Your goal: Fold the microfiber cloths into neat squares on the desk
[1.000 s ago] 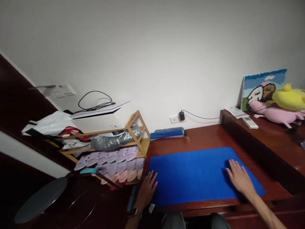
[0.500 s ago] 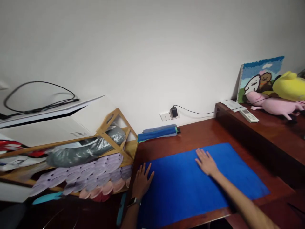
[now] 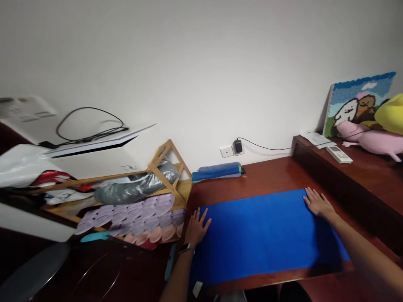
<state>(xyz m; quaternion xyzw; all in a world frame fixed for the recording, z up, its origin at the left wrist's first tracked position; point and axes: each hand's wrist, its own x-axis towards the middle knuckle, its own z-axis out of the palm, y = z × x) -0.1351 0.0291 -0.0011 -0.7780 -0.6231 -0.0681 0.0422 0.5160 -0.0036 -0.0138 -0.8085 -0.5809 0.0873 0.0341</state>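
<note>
The brown desk (image 3: pixel 264 179) is the largest thing here, and it carries the blue cloth (image 3: pixel 264 235), which is spread out flat, its long axis going roughly from nine o'clock to three o'clock, with twelve o'clock toward the wall; in the view this axis climbs a little toward three. Seen from the middle of the cloth, the left hand (image 3: pixel 195 228) is at about nine o'clock, at the short side, and the right hand (image 3: pixel 317 203) is at about two o'clock, by the far corner. So, the main part of the cloth lies toward three o'clock from the left hand, and toward eight o'clock from the right hand. The folded cloths (image 3: pixel 217 173) lie on the desk near the wall, between ten and eleven o'clock from the middle of the blue cloth, and the left hand is the nearer one to them. Both hands are open with palms down, and neither is closed on any thing. The left fingers are spread apart, the thumb toward the cloth; the right fingers are a little apart, at the corner. How strongly each palm presses, I cannot tell.
</note>
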